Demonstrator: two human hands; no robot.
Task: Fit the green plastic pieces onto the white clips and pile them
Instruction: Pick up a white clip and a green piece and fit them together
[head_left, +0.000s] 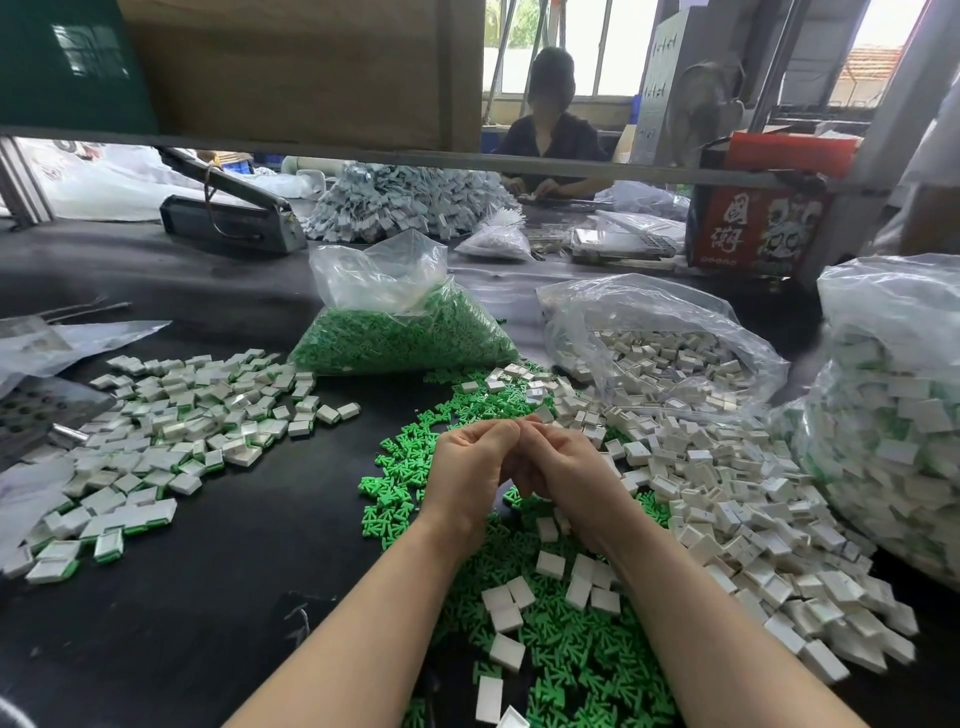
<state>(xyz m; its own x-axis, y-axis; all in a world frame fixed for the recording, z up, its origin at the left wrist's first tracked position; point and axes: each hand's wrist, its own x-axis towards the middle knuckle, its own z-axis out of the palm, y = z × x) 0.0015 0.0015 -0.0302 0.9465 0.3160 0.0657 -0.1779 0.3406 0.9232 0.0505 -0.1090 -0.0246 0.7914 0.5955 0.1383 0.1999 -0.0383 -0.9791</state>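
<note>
Green plastic pieces (561, 670) lie loose in a spread on the black table (208, 623), under and around my wrists, with white clips (737, 499) heaped just to the right and some scattered on top of the green. My left hand (470, 467) and right hand (566, 475) meet above this spread, fingertips pressed together at the top, fingers of both curled inward. Whatever sits between the fingertips is hidden; I cannot tell which part I hold, or whether each hand holds one. Both forearms come up from the bottom edge and converge, wrists raised off the table.

Left of my hands, apart from the loose parts, lies the pile of finished clips (171, 441), white with green edges showing. Behind the hands: an open bag of green pieces (405, 338), and beside it a bag of white clips (665, 358). At far right stands a full bag of assembled parts (893, 415). Another person (550, 130) sits across the table.
</note>
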